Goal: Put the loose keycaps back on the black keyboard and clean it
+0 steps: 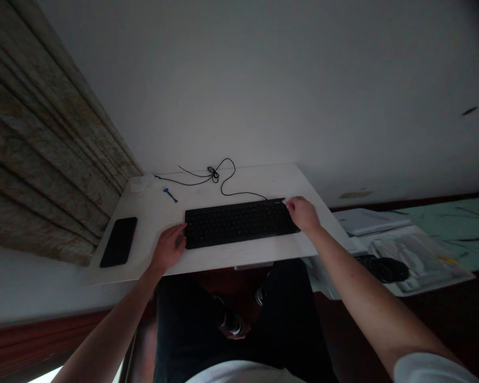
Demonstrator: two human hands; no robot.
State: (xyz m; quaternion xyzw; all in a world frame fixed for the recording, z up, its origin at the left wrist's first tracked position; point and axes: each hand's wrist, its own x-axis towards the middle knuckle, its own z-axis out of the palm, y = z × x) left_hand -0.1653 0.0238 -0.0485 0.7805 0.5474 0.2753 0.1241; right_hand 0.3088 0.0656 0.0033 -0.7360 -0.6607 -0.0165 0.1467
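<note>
A black keyboard (239, 223) lies flat on the white desk (223, 258), slightly turned. At its left end, my left hand (170, 247) grips the edge, with the fingertips and thumb against the side. My right hand (302, 213) is closed at the keyboard's top right corner. A small whitish bit shows at its fingertips, too small to name. From the keyboard's back edge a thin black cable (235, 192) runs to a tied bundle near the wall.
A black phone (118, 242) lies at the desk's left side. Behind it are a small blue tool (170, 195) and a crumpled clear plastic piece (141, 183). Patterned curtains (43, 133) hang at left. Papers (371, 221) and a black coiled item (385, 268) lie at right.
</note>
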